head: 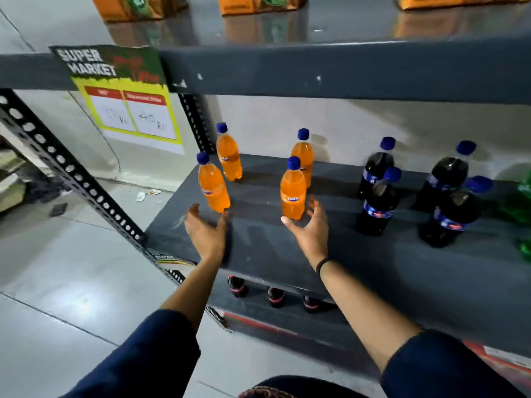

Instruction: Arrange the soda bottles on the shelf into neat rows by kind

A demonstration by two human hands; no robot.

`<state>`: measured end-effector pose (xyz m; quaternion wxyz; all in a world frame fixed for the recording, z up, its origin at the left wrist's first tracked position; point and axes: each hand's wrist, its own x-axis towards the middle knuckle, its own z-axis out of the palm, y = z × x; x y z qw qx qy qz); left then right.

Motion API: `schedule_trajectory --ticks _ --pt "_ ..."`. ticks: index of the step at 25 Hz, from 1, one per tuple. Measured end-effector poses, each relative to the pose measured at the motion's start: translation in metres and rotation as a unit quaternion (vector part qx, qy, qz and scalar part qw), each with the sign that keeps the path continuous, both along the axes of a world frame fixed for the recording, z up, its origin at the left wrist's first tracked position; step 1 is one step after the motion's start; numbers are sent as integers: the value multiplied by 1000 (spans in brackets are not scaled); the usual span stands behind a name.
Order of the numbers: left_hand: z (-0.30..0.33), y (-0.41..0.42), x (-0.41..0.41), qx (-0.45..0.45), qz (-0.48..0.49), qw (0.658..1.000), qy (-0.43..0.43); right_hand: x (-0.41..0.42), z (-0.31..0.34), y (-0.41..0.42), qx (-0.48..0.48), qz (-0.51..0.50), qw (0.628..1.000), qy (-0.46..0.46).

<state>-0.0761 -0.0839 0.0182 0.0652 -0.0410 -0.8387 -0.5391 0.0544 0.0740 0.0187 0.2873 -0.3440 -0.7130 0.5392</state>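
Several orange soda bottles with blue caps stand on the grey shelf [267, 254]: front left [214, 188], back left [228, 156], front right [293, 193], back right [304, 159]. To their right stand several dark cola bottles, including a front one [377, 208] and another at the right [454, 216]. Green bottles [520, 205] show at the right edge. My left hand [205, 232] is open just in front of the front left orange bottle. My right hand [311, 228] is open, fingers beside the base of the front right orange bottle. Neither hand grips a bottle.
A shelf board [316, 70] runs overhead with orange cartons [255, 2] on top. A supermarket price sign [123, 93] hangs at the left. A perforated upright post [71, 173] stands at the shelf's left corner. Dark bottles [275, 297] stand on the shelf below.
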Motion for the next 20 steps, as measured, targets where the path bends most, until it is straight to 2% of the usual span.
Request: schedule_trajectory --ticks 3,8,15,20 --pt "2 4 -31 -38 -21 999 -7 -20 0 9 -7 23 999 -28" --pt "-11 12 -47 -155 -44 987 4 -29 -2 5 12 -17 998 -56" --pt "-11 13 -47 -165 -42 985 10 -38 -1 -5 53 -38 995 -70" --pt "-12 9 -47 -133 -20 991 13 -30 -4 -4 67 -6 997 -48"
